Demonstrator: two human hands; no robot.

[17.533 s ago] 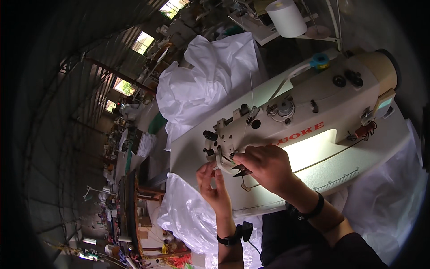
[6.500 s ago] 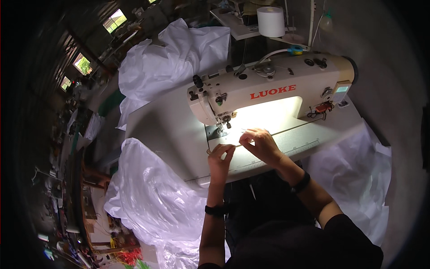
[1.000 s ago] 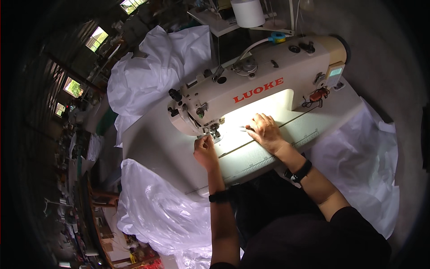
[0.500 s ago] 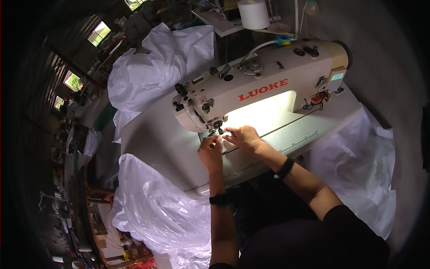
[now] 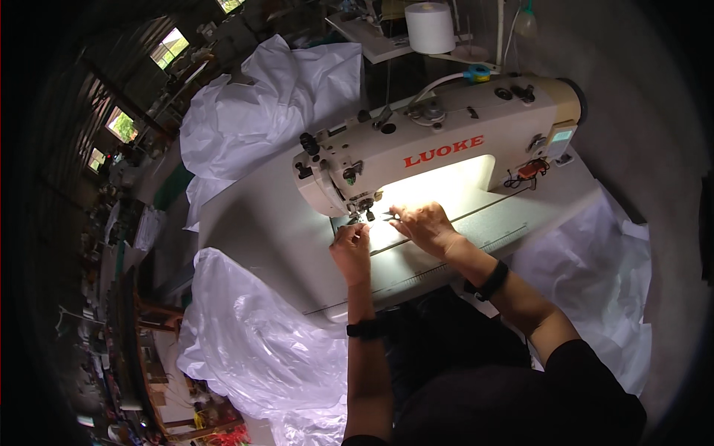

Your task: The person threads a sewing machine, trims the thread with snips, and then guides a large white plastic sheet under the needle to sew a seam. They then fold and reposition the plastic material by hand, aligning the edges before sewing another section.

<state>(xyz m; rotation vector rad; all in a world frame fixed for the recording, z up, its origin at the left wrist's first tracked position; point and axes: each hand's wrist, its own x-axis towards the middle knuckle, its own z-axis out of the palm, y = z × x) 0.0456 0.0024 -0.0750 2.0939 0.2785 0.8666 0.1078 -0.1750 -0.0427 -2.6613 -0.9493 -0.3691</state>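
Note:
A white industrial sewing machine [image 5: 439, 152] stands over its light grey table [image 5: 256, 215], a lamp glowing under its arm. Just in front of the presser foot [image 5: 366, 215], my left hand [image 5: 349, 251] has its thumb and fingertips pinched together. Whatever lies in that pinch is too small to make out. My right hand [image 5: 426, 226] sits right of the needle area, fingers curled in a pinch, with a small dark bit at the fingertips that I cannot identify. A narrow gap separates the two hands.
White plastic-like sheeting is heaped behind the table [image 5: 279, 111], hangs at its front left [image 5: 260, 334] and lies at the right [image 5: 587, 267]. A white thread cone [image 5: 430, 28] stands behind the machine. A small control panel [image 5: 560, 140] is on its right end.
My right hand has moved right, away from the needle and from my left hand. The left hand stays near the presser foot. The whole view has shifted slightly.

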